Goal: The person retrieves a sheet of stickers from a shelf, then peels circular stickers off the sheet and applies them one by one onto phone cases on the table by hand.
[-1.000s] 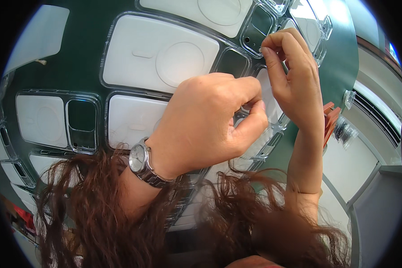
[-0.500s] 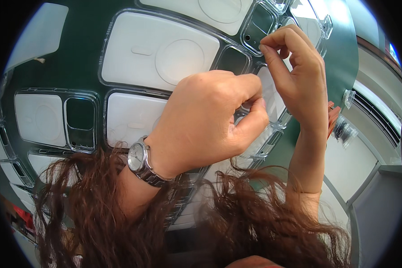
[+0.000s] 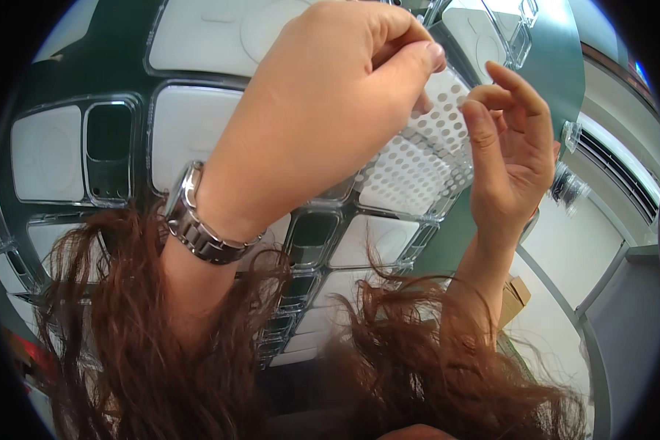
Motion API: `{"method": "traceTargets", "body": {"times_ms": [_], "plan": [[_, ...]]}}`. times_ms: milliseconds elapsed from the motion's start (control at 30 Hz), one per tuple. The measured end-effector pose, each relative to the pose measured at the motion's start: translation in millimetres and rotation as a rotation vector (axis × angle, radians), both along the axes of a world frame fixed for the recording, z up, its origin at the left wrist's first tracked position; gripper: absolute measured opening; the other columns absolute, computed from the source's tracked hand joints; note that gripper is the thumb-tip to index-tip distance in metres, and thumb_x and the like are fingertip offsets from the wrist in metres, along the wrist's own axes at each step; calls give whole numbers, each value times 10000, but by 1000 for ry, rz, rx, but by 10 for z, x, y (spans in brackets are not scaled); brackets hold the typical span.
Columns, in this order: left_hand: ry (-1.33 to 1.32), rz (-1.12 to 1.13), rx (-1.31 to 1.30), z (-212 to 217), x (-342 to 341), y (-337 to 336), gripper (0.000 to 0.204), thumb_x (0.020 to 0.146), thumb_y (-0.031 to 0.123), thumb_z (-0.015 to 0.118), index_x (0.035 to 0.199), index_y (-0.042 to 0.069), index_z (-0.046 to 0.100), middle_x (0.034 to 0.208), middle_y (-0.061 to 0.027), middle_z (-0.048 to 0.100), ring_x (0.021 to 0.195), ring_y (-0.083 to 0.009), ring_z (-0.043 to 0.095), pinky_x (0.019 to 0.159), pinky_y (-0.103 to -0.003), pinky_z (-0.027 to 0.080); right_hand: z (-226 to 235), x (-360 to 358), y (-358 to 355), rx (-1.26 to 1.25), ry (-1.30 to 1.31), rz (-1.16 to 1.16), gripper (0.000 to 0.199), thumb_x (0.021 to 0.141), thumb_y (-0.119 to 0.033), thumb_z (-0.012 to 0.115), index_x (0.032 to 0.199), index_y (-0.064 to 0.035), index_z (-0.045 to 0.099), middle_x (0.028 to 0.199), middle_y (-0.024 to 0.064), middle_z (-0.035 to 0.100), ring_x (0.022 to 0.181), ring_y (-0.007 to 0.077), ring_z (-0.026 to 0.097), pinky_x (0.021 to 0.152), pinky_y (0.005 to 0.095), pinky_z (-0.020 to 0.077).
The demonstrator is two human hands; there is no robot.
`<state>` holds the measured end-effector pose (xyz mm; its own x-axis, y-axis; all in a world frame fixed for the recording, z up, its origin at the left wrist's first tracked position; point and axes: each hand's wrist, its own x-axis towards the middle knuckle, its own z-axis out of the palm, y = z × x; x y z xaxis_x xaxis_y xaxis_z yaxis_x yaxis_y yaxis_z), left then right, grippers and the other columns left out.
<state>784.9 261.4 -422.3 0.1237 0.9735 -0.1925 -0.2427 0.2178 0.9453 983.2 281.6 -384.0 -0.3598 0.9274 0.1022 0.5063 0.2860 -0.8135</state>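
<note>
My left hand (image 3: 352,103), with a metal-banded wristwatch (image 3: 202,220) on its wrist, reaches across the upper middle. Its thumb and forefinger are pinched together at the upper corner of a see-through sheet of grey round dots (image 3: 418,172). The sheet slants over several clear phone cases. To its right is my right hand (image 3: 512,150), thumb against a bent finger beside the sheet's edge while another finger sticks up. Whatever that pinch holds, if anything, is too small to make out. A white-backed clear phone case (image 3: 198,37) lies behind my left hand.
More clear phone cases (image 3: 48,154) with white backs cover the dark green table (image 3: 51,88). A stack of cases (image 3: 293,323) stands near me. Strands of long hair (image 3: 147,315) hang over the near side. Beyond the table's right edge are a cardboard piece (image 3: 515,301) and a pale floor (image 3: 576,242).
My left hand has moved up and away from me; my right hand has come lower and lifted one finger. The dotted sheet now shows between them. The whole view has shifted slightly.
</note>
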Motion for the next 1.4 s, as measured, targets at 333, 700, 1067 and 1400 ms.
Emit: {"method": "traceTargets", "body": {"times_ms": [333, 700, 1067, 1400], "plan": [[-385, -343, -282, 396, -124, -287, 299, 1027, 190, 575, 1188, -40, 678, 1015, -135, 723, 865, -192, 685, 830, -288, 549, 409, -14, -360, 437, -263, 104, 217, 839, 21, 766, 1048, -21, 726, 1023, 73, 682, 1002, 189, 629, 861, 300, 469], [-158, -51, -66, 172, 26, -1129, 195, 972, 117, 636, 1084, -18, 722, 877, 16, 683, 760, -31, 546, 681, -192, 441, 327, -212, -851, 394, -418, 232, 198, 724, 76, 694, 878, -39, 645, 902, 79, 603, 833, 262, 511, 733, 333, 426], [-89, 29, -212, 100, 0, -1293, 196, 983, 124, 607, 1063, -19, 714, 919, -7, 713, 797, -39, 591, 697, -198, 477, 75, -216, -271, -103, -430, 64, 145, 967, -116, 625, 1058, -4, 637, 875, 1, 614, 717, 56, 484, 667, 212, 415], [15, 17, -174, 77, -31, -1271, 184, 975, 92, 601, 1042, -45, 704, 888, -21, 706, 826, -65, 615, 742, -220, 489, -80, -450, -118, 133, -538, 253, 46, 900, -16, 602, 918, 20, 580, 868, 169, 574, 877, 310, 577, 791, 366, 457]]}}
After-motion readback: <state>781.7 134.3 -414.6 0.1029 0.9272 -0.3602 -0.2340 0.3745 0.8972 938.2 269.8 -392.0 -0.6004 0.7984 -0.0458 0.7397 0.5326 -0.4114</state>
